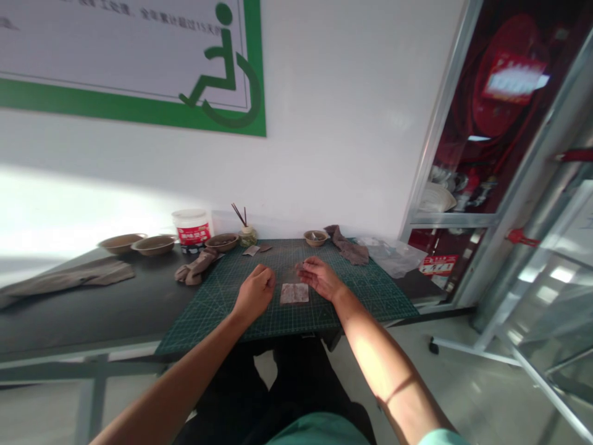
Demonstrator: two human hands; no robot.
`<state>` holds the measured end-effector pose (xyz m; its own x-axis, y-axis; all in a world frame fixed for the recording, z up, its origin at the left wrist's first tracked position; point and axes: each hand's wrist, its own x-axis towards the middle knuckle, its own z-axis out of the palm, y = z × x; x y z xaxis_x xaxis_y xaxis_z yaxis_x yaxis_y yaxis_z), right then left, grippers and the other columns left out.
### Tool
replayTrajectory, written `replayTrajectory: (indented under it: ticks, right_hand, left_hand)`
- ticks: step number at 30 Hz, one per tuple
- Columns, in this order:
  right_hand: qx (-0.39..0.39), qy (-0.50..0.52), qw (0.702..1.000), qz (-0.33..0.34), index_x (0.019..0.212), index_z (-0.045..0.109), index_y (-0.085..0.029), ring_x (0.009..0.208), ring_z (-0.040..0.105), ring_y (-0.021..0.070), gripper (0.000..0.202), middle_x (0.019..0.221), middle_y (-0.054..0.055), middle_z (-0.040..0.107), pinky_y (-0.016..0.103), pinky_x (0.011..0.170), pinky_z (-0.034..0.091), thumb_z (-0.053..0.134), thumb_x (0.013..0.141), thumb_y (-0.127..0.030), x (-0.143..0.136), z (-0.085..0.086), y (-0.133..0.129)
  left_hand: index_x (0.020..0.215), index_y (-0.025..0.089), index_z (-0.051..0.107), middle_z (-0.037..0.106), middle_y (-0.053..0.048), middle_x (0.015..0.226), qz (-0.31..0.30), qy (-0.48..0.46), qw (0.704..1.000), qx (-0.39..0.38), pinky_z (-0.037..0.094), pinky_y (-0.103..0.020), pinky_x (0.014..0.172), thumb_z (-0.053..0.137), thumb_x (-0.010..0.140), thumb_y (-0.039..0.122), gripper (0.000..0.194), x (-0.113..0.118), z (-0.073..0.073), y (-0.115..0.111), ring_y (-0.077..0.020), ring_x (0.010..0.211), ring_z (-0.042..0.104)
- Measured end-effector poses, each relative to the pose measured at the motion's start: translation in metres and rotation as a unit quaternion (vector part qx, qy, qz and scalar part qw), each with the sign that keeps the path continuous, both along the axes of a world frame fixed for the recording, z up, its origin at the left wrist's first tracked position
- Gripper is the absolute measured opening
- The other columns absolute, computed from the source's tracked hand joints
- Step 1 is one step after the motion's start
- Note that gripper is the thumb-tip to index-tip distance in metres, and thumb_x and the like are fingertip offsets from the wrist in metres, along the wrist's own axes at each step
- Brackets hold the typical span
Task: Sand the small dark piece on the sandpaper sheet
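Note:
Over the green cutting mat (222,290), my left hand (258,289) is curled into a loose fist. Its inside is turned away, so anything in it is hidden. My right hand (323,279) is palm-up with the thumb and fingers drawn together. A tiny dark bit shows near its fingertips, too small and blurred to name. Between the two hands, nearest the right one, a small flat square with a mottled pinkish-grey surface (294,293) lies on the mat.
Along the back stand a small bowl (315,238), a jar with dark sticks (249,236), another bowl (222,242) and a white-and-red tub (191,230). Brown cloths (347,247) and clear plastic (391,256) lie right; a crumpled cloth (197,269) and two bowls (155,245) are left.

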<state>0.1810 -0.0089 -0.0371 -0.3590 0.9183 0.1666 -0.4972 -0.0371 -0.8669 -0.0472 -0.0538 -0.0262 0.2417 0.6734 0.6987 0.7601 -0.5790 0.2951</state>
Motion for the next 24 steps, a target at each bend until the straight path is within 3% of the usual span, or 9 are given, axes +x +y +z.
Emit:
replayTrajectory:
  ticks: [6,12,18,24]
  right_hand:
    - [0.121,-0.150,0.978,-0.077,0.121,0.062,-0.016,0.096,0.067,0.0205,0.029,0.116,0.008,0.065,0.039,0.081,0.059,0.062,0.098,-0.034,-0.006,-0.002,-0.006]
    - [0.259,-0.313,0.905,-0.124,0.116,0.065,-0.019,0.105,0.064,0.0219,0.023,0.124,0.009,0.064,0.043,0.091,0.055,0.062,0.098,-0.033,-0.011,-0.005,-0.017]
    - [0.359,-0.407,0.834,-0.099,0.117,0.065,-0.020,0.108,0.063,0.0223,0.023,0.127,0.009,0.063,0.044,0.095,0.054,0.060,0.099,-0.034,-0.014,-0.009,-0.020]
    - [0.436,-0.452,0.774,-0.081,0.119,0.064,-0.019,0.107,0.064,0.0225,0.026,0.125,0.009,0.064,0.045,0.093,0.055,0.060,0.099,-0.035,-0.012,-0.007,-0.021]
  left_hand:
    - [0.100,0.014,0.064,0.066,-0.004,0.095,-0.035,0.071,0.994,-0.069,0.056,-0.034,0.077,0.060,0.097,0.038,0.024,-0.003,-0.011,0.002,-0.0151,0.083,0.064]
    - [0.118,0.017,0.064,0.065,-0.009,0.122,-0.047,0.123,0.986,-0.103,0.051,-0.049,0.099,0.063,0.095,0.040,0.032,-0.006,-0.017,0.003,-0.0239,0.112,0.062]
    - [0.122,0.017,0.062,0.061,-0.010,0.131,-0.025,0.146,0.981,-0.123,0.050,-0.051,0.100,0.062,0.096,0.038,0.034,-0.004,-0.021,0.006,-0.0257,0.118,0.060]
    - [0.122,0.018,0.063,0.060,-0.010,0.132,-0.016,0.151,0.982,-0.110,0.050,-0.050,0.101,0.061,0.096,0.037,0.032,-0.002,-0.017,-0.002,-0.0254,0.119,0.059]
